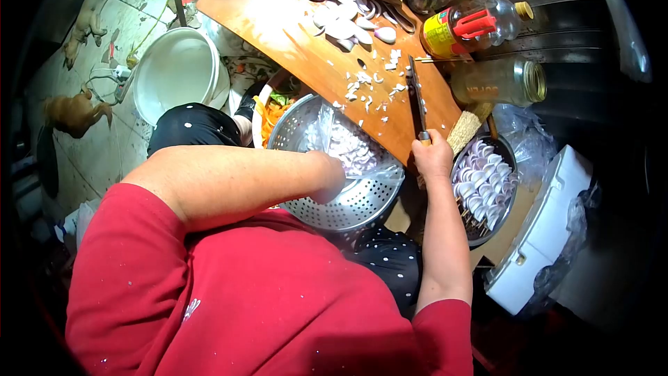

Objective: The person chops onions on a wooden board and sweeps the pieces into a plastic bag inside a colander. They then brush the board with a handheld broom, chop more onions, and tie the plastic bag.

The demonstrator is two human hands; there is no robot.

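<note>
My shirt (257,299) is red with tiny white specks, my trousers (390,257) dark with white dots. The board (261,17) is orange-brown, bearing purple-edged white onion slices (341,28). Left of the board, the bucket (184,33) is white; right of it, one bottle (487,21) wears yellow and red. Nearest me below it, the colander (348,212) is silver, patterned with dark holes.

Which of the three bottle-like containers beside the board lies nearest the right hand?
The clear jar, just beyond the right hand; it lacks the red-and-yellow labels that both bottles farther off carry.
</note>
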